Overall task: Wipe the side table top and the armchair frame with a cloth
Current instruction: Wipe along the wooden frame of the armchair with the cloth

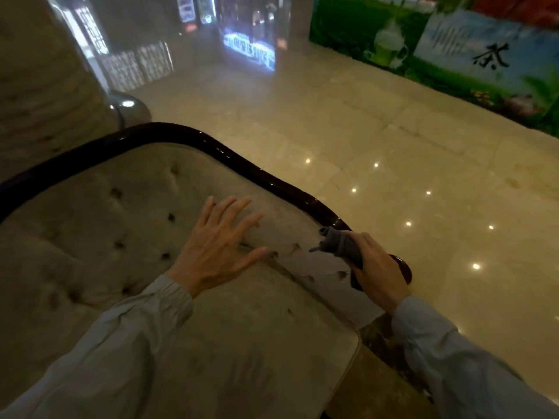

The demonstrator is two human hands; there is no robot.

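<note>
Single head-worn view, angled forward and down, close over the armchair [151, 237] and both forearms.

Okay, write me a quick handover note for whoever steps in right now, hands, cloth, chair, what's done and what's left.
Left hand: open, fingers spread, resting flat on the beige tufted upholstery of the armchair.
Right hand: shut on the bunched dark grey cloth, pressing it on the glossy dark wooden armchair frame near the end of the arm.
Done: cannot tell how much of the frame is already wiped.
Left: continue along the frame rail; the side table is not in view, so check its top.
</note>
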